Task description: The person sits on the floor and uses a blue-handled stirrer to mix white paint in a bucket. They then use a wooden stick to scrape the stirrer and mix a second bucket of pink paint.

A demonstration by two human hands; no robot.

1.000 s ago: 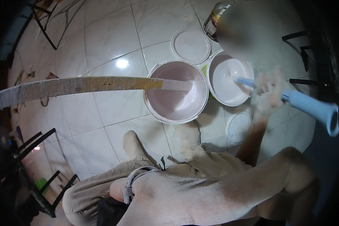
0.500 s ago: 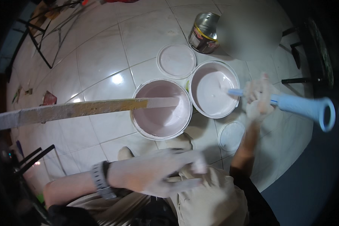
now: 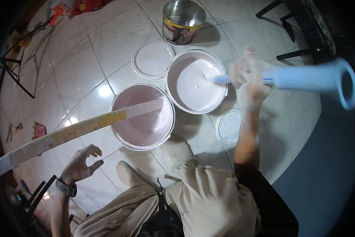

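We are stirring pink paint in the far bucket [image 3: 196, 81] with a light blue pipe [image 3: 303, 79], which our right hand [image 3: 249, 79] grips in a closed fist. The nearer bucket [image 3: 142, 116] sits touching it, a wooden board [image 3: 67, 136] resting across its rim. Our left hand [image 3: 82, 162] hovers spread and empty below that board. Next, we judge, comes steady stirring without slopping over. Motion blur smears the right hand and pipe; the pipe's tip is sunk in paint.

The right hand [image 3: 248, 79] grips a pale blue pipe [image 3: 307, 79] dipped into the right paint bucket [image 3: 196, 81]. Left of that bucket, a wooden plank [image 3: 67, 134] rests in a second bucket [image 3: 142, 116]; the left hand [image 3: 80, 164] hovers empty, fingers spread.
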